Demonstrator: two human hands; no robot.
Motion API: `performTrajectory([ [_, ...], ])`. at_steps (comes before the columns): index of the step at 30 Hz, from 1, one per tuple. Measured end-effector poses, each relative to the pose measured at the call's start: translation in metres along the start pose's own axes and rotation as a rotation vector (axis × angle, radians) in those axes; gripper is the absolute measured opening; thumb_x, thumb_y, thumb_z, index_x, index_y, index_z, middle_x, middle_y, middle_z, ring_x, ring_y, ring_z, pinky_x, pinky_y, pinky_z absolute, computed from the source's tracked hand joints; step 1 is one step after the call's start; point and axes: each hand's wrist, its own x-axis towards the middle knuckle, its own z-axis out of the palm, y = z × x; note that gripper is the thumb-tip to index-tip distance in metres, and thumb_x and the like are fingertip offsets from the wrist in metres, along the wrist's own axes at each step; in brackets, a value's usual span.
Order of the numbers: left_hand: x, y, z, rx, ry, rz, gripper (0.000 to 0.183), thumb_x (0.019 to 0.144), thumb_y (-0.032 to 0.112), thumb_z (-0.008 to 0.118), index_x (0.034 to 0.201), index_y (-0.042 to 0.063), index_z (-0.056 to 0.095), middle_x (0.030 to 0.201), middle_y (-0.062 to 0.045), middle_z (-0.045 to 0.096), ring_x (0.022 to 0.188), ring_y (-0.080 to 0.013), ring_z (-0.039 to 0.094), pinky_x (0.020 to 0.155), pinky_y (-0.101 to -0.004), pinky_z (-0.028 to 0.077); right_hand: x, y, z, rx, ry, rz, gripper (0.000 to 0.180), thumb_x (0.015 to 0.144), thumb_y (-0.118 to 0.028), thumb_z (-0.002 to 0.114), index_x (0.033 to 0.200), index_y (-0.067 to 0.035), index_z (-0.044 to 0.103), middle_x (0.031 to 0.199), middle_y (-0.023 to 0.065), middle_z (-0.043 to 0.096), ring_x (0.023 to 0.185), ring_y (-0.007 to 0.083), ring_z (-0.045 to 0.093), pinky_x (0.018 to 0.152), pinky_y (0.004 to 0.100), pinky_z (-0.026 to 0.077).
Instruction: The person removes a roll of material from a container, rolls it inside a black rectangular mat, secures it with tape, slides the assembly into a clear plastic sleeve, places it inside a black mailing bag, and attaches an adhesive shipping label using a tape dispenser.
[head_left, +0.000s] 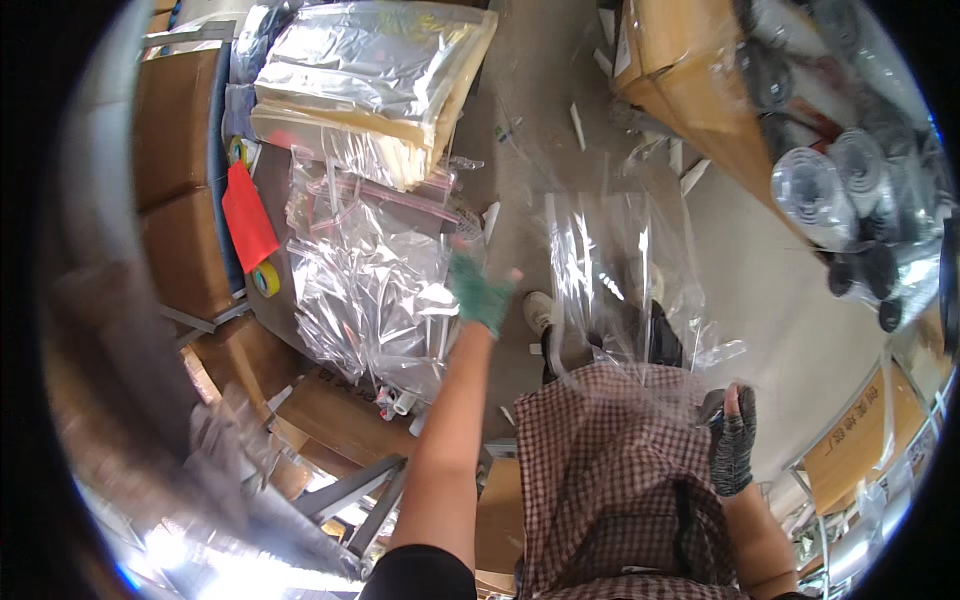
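Observation:
My left hand (478, 294), in a green fingerless glove, is slightly blurred at the right edge of a pile of clear plastic zip bags (379, 277). Its thumb sticks out to the right, fingers spread apart, with nothing visible in the grasp. By my right hip, my right hand (731, 442), in a dark grey fingerless glove, pinches the edge of a large clear plastic bag (600, 262). That bag hangs in front of my checked apron (600, 480) and shows the floor and my legs through it.
A stack of film-wrapped bags (367, 67) lies at the pile's far end. Left of it are a red sheet (250, 217) and a yellow tape roll (266, 278). Cardboard boxes (184, 127) line the left. A carton (675, 82) and clear film rolls (814, 195) stand right.

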Motion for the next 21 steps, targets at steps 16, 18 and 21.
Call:
performTrajectory([
  [16, -0.220, 0.335, -0.343, -1.007, 0.031, 0.060, 0.062, 0.083, 0.004, 0.069, 0.138, 0.001, 0.038, 0.119, -0.009, 0.057, 0.107, -0.0160, 0.057, 0.094, -0.0319, 0.046, -0.256, -0.247, 0.090, -0.565, -1.192, -0.381, 0.038, 0.082, -0.020, 0.070, 0.114, -0.009, 0.052, 0.120, 0.0106, 0.052, 0.109, 0.0254, 0.050, 0.097, 0.0408, 0.038],
  [18, -0.224, 0.320, -0.410, -1.052, 0.100, -0.054, 0.053, 0.088, 0.004, 0.061, 0.137, 0.001, 0.040, 0.117, -0.009, 0.058, 0.102, -0.0172, 0.059, 0.089, -0.0313, 0.049, -0.247, -0.236, 0.093, -0.601, -1.028, -0.867, 0.039, 0.082, -0.022, 0.070, 0.113, -0.007, 0.052, 0.118, 0.0146, 0.053, 0.108, 0.0305, 0.051, 0.097, 0.0422, 0.039],
  [21, -0.245, 0.278, -0.498, -1.492, 0.393, -0.140, 0.047, 0.093, 0.013, 0.058, 0.136, 0.009, 0.041, 0.106, -0.005, 0.059, 0.085, -0.0143, 0.059, 0.077, -0.0303, 0.052, -0.265, -0.278, 0.155, -0.834, -0.488, -1.581, 0.070, 0.077, -0.045, 0.074, 0.122, 0.001, 0.046, 0.129, 0.0260, 0.046, 0.123, 0.0430, 0.043, 0.104, 0.0463, 0.034],
])
